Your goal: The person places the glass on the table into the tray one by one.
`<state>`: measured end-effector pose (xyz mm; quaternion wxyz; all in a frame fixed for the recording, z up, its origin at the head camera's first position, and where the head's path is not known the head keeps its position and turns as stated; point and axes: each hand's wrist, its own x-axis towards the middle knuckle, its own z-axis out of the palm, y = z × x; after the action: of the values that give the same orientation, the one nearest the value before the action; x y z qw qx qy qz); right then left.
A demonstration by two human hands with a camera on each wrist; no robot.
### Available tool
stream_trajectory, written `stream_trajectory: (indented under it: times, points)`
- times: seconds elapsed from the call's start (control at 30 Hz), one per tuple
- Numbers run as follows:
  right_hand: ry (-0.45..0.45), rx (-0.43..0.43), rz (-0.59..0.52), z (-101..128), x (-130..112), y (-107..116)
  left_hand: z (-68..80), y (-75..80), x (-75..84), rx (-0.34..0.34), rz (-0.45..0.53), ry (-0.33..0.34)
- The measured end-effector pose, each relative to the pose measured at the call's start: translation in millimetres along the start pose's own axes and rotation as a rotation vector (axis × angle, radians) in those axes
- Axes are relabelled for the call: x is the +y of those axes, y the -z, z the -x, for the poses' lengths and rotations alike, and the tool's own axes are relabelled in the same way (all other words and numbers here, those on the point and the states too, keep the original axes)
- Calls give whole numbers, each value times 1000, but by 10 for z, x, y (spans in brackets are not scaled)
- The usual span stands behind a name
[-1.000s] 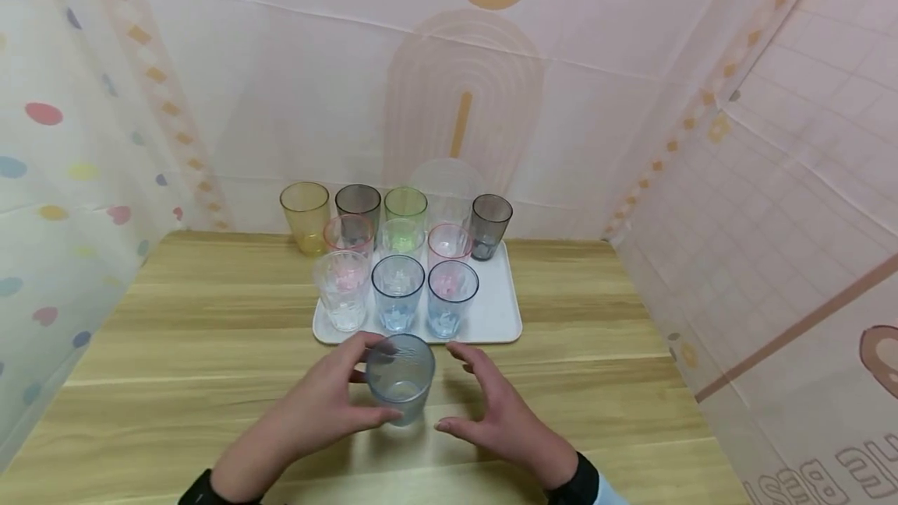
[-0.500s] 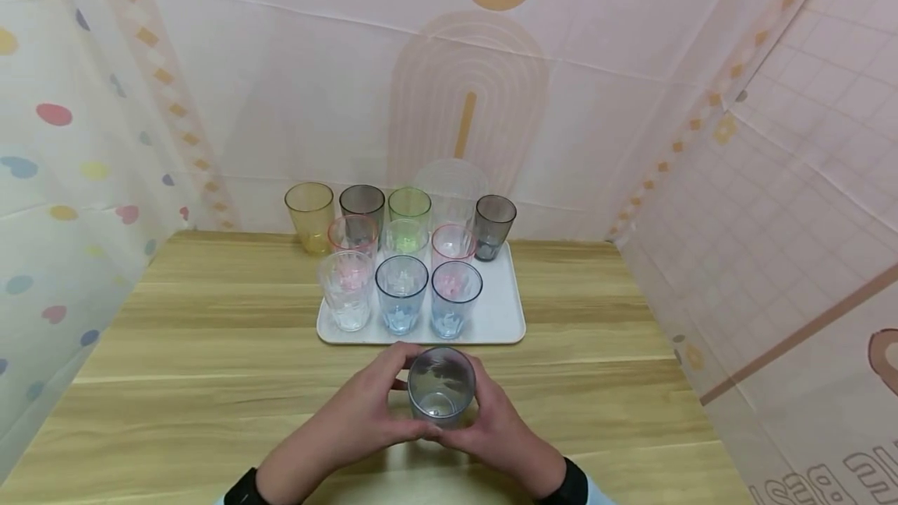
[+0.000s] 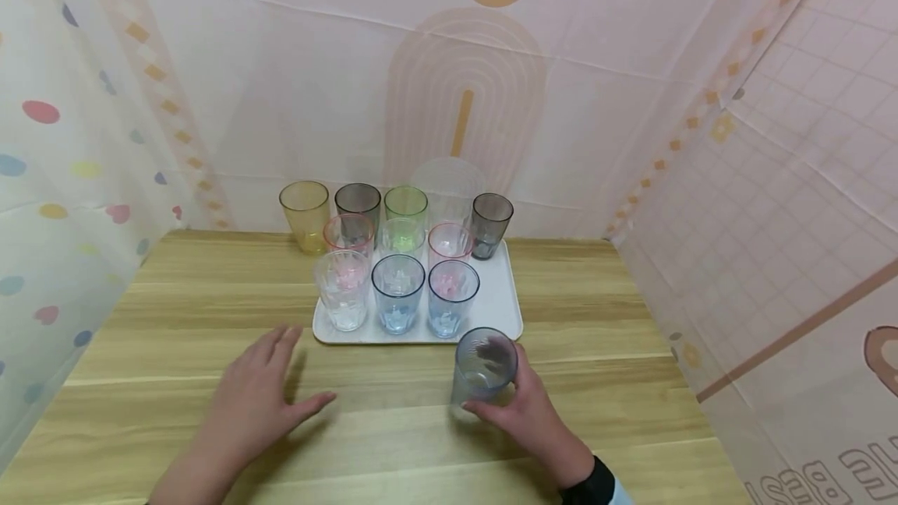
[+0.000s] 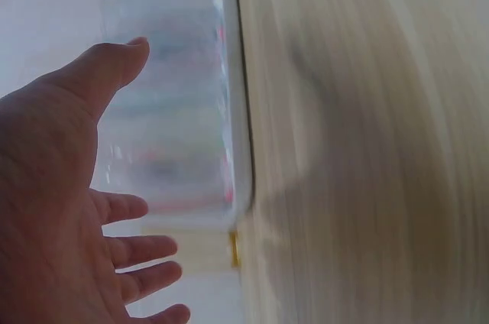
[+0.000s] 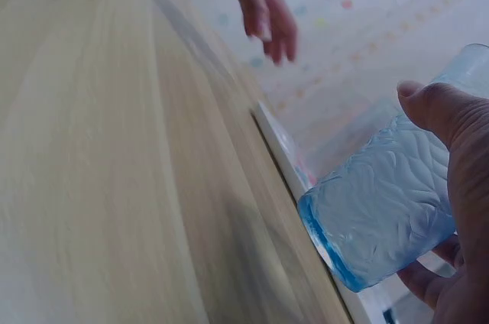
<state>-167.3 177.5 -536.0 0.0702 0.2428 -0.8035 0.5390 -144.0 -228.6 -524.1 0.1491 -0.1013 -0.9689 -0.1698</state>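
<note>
My right hand (image 3: 529, 411) grips a bluish textured glass (image 3: 482, 369) above the table, just in front of the tray's right part. In the right wrist view the glass (image 5: 382, 202) is tilted, its base clear of the table, with thumb and fingers around it. My left hand (image 3: 256, 392) is spread and holds nothing, over the table in front of the tray's left end. A white tray (image 3: 500, 306) bears several glasses. Its front row has a clear glass (image 3: 344, 294) and two blue glasses, a left one (image 3: 398, 298) and a right one (image 3: 451, 302).
Behind them stand pink-rimmed glasses, a green glass (image 3: 405, 205) and dark grey glasses, one at the right (image 3: 489, 228). An amber glass (image 3: 305, 217) is at the back left. Printed cloth (image 3: 295, 84) hangs behind and beside the wooden table (image 3: 582, 333).
The glass first sat in my left hand, then both hands held it. Now my right hand alone has it, further right, and my left hand has let go and moved left.
</note>
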Motion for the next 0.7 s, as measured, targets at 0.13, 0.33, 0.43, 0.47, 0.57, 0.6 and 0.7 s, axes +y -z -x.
stream_trajectory:
  times: [0.13,0.33,0.43,0.47,0.57,0.6,0.7]
  points:
    - [-33,32,-7,-38,64,123,60,29,-186,46,-28,31]
    - [-109,127,-72,-311,203,355,86,9,-250,-5,-9,68]
    - [-160,171,-98,-564,301,461,81,-7,-244,-22,2,77]
    - [-174,180,-105,-657,335,487,77,-10,-242,-21,3,77]
    - [-193,186,-113,-950,448,548,65,-18,-246,-12,3,76]
    - [-197,186,-112,-1046,488,560,61,-18,-246,-10,3,76]
    - [-210,186,-101,-1306,588,566,51,-19,-246,-11,1,80]
